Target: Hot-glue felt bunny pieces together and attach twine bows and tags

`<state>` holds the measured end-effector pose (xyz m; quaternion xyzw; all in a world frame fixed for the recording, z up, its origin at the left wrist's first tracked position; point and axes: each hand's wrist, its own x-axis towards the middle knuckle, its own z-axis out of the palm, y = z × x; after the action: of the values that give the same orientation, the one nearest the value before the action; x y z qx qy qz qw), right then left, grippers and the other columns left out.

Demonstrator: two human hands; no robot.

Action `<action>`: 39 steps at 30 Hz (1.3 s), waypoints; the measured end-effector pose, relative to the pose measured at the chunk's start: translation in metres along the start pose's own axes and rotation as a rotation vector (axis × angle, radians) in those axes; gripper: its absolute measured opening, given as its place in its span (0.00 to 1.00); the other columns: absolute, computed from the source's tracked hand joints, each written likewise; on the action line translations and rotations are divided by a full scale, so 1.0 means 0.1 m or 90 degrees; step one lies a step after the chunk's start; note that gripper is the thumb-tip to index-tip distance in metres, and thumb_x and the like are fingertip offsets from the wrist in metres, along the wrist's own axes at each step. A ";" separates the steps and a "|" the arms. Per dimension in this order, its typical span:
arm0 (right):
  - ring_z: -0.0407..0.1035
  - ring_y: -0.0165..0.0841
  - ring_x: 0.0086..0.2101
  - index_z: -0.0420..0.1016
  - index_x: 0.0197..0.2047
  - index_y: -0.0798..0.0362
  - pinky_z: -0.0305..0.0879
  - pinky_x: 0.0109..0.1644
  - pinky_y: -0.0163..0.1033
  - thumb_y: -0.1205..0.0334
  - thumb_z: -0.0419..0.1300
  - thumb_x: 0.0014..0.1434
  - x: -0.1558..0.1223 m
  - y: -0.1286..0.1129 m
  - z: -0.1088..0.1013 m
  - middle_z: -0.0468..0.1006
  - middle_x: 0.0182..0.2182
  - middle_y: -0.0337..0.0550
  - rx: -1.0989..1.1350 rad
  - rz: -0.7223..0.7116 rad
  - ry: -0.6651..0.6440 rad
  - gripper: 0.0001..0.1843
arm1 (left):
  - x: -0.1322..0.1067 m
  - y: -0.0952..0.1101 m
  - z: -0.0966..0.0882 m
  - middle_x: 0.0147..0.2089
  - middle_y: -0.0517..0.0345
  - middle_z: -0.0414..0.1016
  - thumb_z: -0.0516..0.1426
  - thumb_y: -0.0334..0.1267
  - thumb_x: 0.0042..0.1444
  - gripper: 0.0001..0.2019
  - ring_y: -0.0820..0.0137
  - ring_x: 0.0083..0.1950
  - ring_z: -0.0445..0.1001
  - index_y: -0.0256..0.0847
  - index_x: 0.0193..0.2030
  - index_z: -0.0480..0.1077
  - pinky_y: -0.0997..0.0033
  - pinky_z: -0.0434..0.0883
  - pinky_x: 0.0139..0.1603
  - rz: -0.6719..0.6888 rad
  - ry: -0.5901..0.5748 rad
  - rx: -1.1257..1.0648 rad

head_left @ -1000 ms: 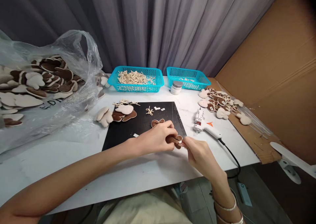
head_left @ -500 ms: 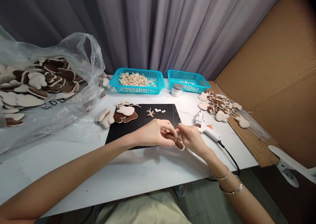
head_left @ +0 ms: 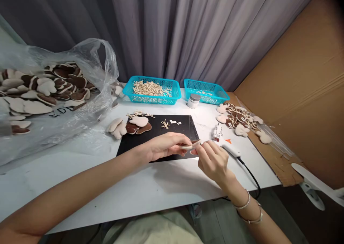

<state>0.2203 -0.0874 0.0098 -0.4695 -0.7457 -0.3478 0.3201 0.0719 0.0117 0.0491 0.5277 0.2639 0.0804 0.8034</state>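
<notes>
My left hand (head_left: 170,144) pinches a small plush patch (head_left: 186,147), brown on one side with a cream edge, held nearly edge-on above the black mat (head_left: 158,142). Closed at the patch's right end is my right hand (head_left: 213,161), thumb and fingers gripping its pale tip. Further up the mat lie a twine bow (head_left: 165,124) and several tiny white labels (head_left: 173,122). Loose cream and brown patches (head_left: 139,121) overlap the mat's left corner, with more twine bows (head_left: 138,113) behind them.
A white glue gun (head_left: 229,149) with a black cord lies to the right. Beyond it are patches with bows and labels (head_left: 236,116). Two blue baskets (head_left: 152,100) and a grey-lidded jar (head_left: 193,101) stand behind. At left, a clear plastic bag (head_left: 103,79) holds many patches.
The patch has turned from showing its brown face to nearly edge-on. My right hand has rotated, its knuckles now upward, and moved slightly right. The view has shifted a little.
</notes>
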 end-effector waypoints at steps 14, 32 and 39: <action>0.57 0.29 0.23 0.63 0.34 0.55 0.55 0.26 0.35 0.78 0.42 0.60 0.13 0.23 0.17 0.68 0.30 0.46 0.235 -0.010 -0.067 0.13 | 0.02 -0.04 0.03 0.30 0.61 0.68 0.61 0.41 0.47 0.11 0.78 0.28 0.65 0.35 0.32 0.68 0.72 0.63 0.34 -0.006 0.054 0.003; 0.60 0.27 0.26 0.60 0.30 0.52 0.57 0.29 0.31 0.71 0.43 0.63 0.02 0.25 0.14 0.67 0.29 0.42 0.365 0.214 -0.232 0.11 | -0.02 0.00 0.05 0.37 0.53 0.75 0.63 0.32 0.43 0.16 0.70 0.40 0.74 0.34 0.40 0.68 0.67 0.66 0.47 0.022 0.091 0.100; 0.59 0.27 0.24 0.60 0.29 0.52 0.55 0.27 0.31 0.68 0.44 0.63 0.02 0.31 0.14 0.66 0.25 0.38 0.408 0.253 -0.302 0.11 | -0.01 -0.01 0.06 0.31 0.55 0.75 0.62 0.28 0.45 0.13 0.73 0.33 0.75 0.33 0.37 0.66 0.68 0.68 0.43 -0.008 0.059 0.048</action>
<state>0.2458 -0.0655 0.0101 -0.5480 -0.7638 0.0865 0.3299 0.0746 0.0062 0.0507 0.5520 0.3069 0.0899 0.7701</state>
